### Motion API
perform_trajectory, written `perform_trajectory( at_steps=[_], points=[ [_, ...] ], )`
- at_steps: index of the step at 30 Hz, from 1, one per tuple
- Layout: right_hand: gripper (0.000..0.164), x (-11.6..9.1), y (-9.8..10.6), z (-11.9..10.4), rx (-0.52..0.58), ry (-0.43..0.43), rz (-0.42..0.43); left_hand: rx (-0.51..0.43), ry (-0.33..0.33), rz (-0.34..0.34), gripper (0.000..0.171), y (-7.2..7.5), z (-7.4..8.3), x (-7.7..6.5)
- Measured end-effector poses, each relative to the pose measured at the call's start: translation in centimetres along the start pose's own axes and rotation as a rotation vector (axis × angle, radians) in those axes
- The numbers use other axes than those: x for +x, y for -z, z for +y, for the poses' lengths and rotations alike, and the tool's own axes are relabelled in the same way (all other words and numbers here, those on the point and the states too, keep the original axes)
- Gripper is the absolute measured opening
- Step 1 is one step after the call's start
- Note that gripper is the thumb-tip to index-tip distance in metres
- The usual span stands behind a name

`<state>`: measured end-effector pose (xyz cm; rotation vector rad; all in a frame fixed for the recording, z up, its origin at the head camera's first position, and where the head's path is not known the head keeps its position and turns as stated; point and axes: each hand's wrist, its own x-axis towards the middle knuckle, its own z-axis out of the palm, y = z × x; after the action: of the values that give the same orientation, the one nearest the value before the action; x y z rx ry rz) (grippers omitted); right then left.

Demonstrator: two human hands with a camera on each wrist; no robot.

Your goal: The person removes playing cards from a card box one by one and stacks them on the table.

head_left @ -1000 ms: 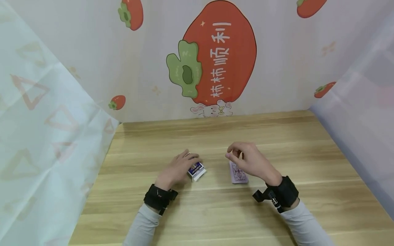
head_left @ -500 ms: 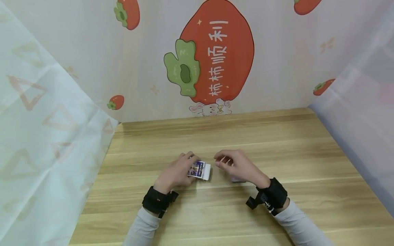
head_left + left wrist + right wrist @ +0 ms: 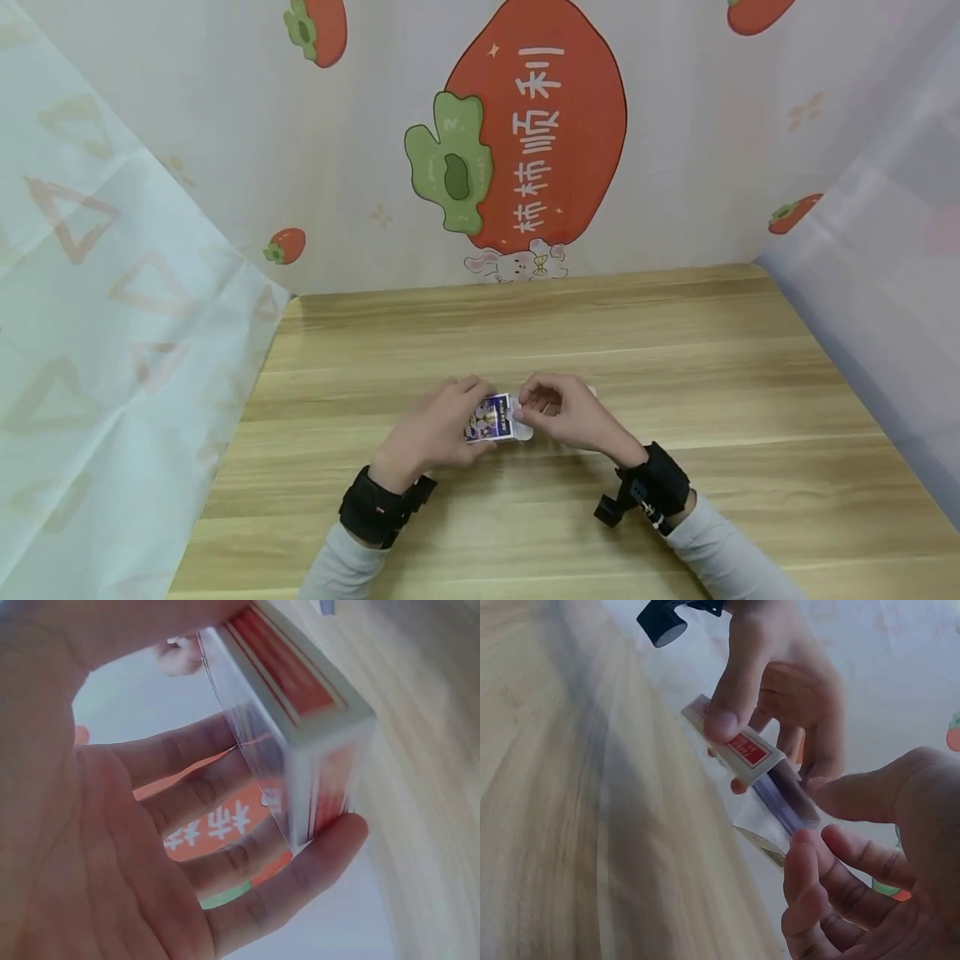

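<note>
Card box (image 3: 489,418): a small carton near the middle of the table (image 3: 480,333), between the two hands; its dark-blue printed face is upward in the head view, its open end toward the right hand. Whether its underside touches the table cannot be told.
Flap (image 3: 524,425): pale, standing out from the open end of the box.
Box sides: white with red printed panels, tilted in both wrist views; thin bluish layers show at the open end, too blurred to identify.
Left hand (image 3: 435,423): holding the card box, the thumb laid along one narrow side, the fingers spread across the opposite side; the little fingertip rests at a corner.
Right hand (image 3: 567,412): narrow, fingers curled, the thumb and forefinger close together at the open end of the box. Whether they pinch its edge or only touch it cannot be told.
Pale edge (image 3: 592,391): just beyond the right hand, mostly hidden by it.
Wrists: a black strap (image 3: 378,506) on the left, a second strap (image 3: 663,482) on the right, each below a light grey sleeve.
Backdrop (image 3: 360,167): white cloth behind the table, printed with a large red persimmon (image 3: 577,142), white lettering and a small rabbit (image 3: 516,266).
</note>
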<state>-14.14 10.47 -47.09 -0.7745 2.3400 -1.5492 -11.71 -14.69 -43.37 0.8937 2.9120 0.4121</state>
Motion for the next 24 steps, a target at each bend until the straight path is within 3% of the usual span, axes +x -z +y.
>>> perform_trajectory(
  at_steps=[10, 24],
  points=[
    [0.017, 0.02, -0.66, 0.33, 0.098, -0.102, -0.016, 0.052, -0.071, 0.059, 0.066, 0.46, 0.84, -0.49],
    [0.012, 0.61, -0.93, 0.26, 0.142, -0.149, -0.055, 0.026, -0.060, 0.033, 0.066, 0.58, 0.57, -0.37]
  ],
)
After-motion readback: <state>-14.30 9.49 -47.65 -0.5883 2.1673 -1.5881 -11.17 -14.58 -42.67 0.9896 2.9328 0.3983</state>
